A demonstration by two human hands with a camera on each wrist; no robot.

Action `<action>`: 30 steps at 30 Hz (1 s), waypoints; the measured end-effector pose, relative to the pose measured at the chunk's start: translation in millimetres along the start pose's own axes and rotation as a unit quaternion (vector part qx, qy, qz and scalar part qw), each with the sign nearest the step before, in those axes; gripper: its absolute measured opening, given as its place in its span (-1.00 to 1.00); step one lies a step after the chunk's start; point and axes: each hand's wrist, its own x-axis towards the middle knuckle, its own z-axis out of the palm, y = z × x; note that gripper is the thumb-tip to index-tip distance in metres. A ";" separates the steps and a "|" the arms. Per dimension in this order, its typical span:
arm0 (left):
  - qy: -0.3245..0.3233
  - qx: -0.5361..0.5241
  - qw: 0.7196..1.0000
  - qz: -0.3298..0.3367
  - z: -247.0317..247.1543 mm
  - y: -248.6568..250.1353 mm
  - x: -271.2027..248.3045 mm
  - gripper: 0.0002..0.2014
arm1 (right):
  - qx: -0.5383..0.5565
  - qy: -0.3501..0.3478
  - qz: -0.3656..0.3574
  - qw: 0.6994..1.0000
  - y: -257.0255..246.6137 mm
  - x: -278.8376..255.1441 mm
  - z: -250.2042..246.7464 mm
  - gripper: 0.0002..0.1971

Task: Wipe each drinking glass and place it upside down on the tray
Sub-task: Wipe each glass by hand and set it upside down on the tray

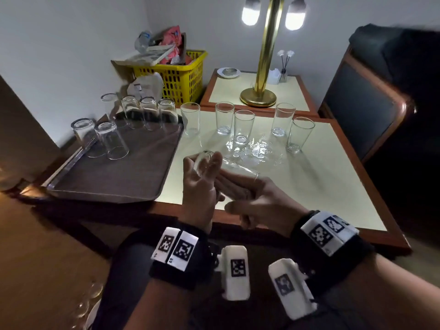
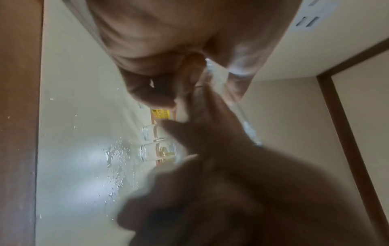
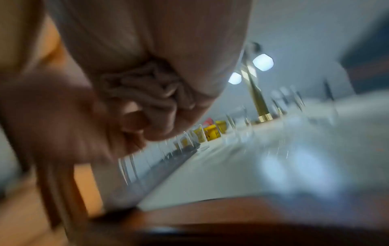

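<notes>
My left hand (image 1: 202, 179) grips a clear drinking glass (image 1: 238, 166) by its base, holding it on its side above the table's front. My right hand (image 1: 238, 190) lies against the glass's underside with fingers stretched toward the left palm; no cloth shows in the head view. The left wrist view shows the glass wall (image 2: 247, 126) running between both hands. A dark tray (image 1: 123, 173) at the left carries several glasses standing upside down (image 1: 112, 141). Several upright glasses (image 1: 244, 128) stand along the table's far side. The right wrist view is blurred.
Water drops (image 1: 258, 150) are spread on the cream table (image 1: 309, 186) behind the hands. A brass lamp (image 1: 258, 97) stands on a side table beyond. A yellow basket (image 1: 184, 78) sits at the back left. A dark chair (image 1: 364, 103) stands to the right.
</notes>
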 end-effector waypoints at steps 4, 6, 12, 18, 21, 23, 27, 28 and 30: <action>-0.023 0.077 0.996 -0.028 0.0 10.6 1.0 -0.62 | -0.025 0.022 -0.017 0.999 -6.8 -7.9 -3.5 -0.24; -0.012 0.115 0.992 -0.049 1.3 11.4 0.1 -0.53 | -0.331 0.048 -0.100 0.937 -7.0 -9.2 1.1 -0.08; -0.034 0.016 0.998 0.057 8.0 7.4 -14.3 -0.60 | -0.035 -0.007 -0.040 0.999 -15.9 -14.1 6.0 -0.25; -0.046 0.042 0.998 -0.022 -2.3 10.5 -11.0 -0.67 | -0.405 0.041 -0.144 0.902 -13.7 -10.2 5.4 -0.09; -0.010 -0.034 0.999 -0.002 -4.3 2.9 -15.0 -0.62 | -0.347 0.026 -0.144 0.926 -5.9 -6.8 9.2 -0.09; -0.022 -0.068 0.997 0.030 -8.7 -0.6 -15.8 -0.49 | -0.100 -0.004 -0.036 0.994 -7.5 -4.1 10.7 -0.21; -0.023 0.007 0.999 0.020 -12.7 8.6 -10.1 -0.52 | -0.111 0.006 -0.054 0.992 -13.9 -2.4 10.2 -0.20; -0.010 0.019 1.000 0.005 -11.0 11.4 -9.0 -0.60 | -0.258 0.017 -0.109 0.960 -15.5 0.7 13.8 -0.12; 0.022 -0.013 1.000 -0.016 -7.8 15.1 -8.9 -0.72 | -0.462 0.025 -0.153 0.873 -12.8 6.9 16.6 -0.03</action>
